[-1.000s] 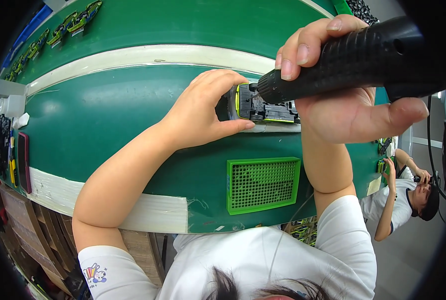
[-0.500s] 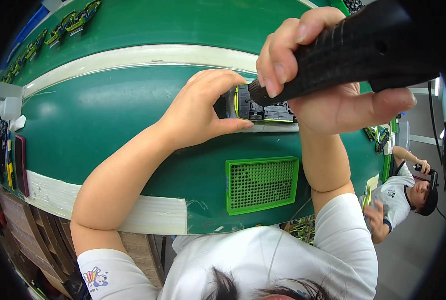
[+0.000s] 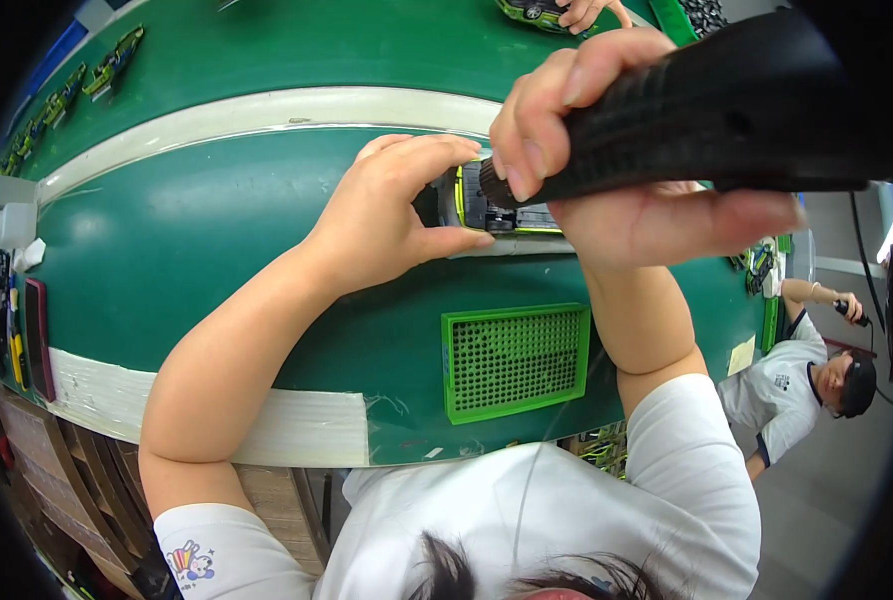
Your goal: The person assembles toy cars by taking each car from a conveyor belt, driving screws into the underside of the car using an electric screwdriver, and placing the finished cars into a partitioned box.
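Observation:
A toy car (image 3: 475, 200) with lime green trim lies upside down on the green table, its black underside facing up. My left hand (image 3: 377, 210) grips one end of it, thumb on the near side and fingers on the far side. In my right hand (image 3: 622, 225) is a black electric screwdriver (image 3: 707, 120), fingers wrapped over its thick body. Its ribbed nose points down onto the car's underside close to my left fingertips. The bit's tip is hidden, and so is the car's right end, behind my right hand.
A green tray (image 3: 517, 405) with a grid of holes sits nearer me. Behind a white strip (image 3: 297, 110), toy cars (image 3: 115, 62) stand at far left; another person's hand (image 3: 595, 14) touches one at the top. A phone (image 3: 39, 340) lies left. A co-worker (image 3: 792, 385) is at right.
Another person's hand and a toy car have come into view at the top. Fewer cars show at far left. The co-worker's lower hand has dropped from sight. My grips are unchanged.

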### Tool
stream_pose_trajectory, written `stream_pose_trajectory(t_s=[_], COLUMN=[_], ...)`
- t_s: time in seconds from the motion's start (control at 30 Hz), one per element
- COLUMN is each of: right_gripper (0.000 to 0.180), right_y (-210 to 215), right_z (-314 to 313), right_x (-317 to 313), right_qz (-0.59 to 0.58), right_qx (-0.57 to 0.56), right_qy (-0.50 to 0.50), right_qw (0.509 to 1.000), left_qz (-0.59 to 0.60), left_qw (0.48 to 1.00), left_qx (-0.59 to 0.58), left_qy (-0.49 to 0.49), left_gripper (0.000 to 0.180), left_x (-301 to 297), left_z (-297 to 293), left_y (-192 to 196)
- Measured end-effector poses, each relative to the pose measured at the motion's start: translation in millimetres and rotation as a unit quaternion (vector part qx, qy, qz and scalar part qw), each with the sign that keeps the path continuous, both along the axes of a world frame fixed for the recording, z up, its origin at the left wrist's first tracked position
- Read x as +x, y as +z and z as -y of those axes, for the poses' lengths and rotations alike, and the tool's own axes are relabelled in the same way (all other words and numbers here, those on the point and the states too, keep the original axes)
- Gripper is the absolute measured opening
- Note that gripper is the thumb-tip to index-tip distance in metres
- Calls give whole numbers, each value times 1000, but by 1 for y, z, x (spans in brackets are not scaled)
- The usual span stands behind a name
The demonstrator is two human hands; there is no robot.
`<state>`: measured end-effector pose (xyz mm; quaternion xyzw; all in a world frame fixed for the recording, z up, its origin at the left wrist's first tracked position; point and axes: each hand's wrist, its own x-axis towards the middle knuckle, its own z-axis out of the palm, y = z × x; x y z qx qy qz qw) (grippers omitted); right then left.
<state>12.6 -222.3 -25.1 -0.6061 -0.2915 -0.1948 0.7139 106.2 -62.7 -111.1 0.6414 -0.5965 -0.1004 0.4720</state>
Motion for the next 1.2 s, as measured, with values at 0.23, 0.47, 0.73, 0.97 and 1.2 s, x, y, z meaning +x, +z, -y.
stream_pose_trajectory(t_s=[0.23,0.47,0.73,0.97,1.2], right_gripper=[90,85,103,91,83], right_y=[-11,-7,60,83,89], right_z=[-20,-29,13,82,84], right_x=[-3,-4,-44,-116,-114], right_qz=[-75,-34,172,172,155], right_qx=[19,61,92,169,306], right_qy=[-194,-200,-106,-153,-136], right_qw=[978,977,975,958,929], left_qz=[-20,-30,-10,-217,206], left_qw=[999,999,1000,958,891], left_qx=[25,27,17,-184,226], left_qy=[11,7,1,23,337], left_gripper=[61,63,61,53,59], left_x=[0,-1,-2,-6,15], left_z=[-1,-4,-3,-55,-173], left_y=[0,9,7,85,96])
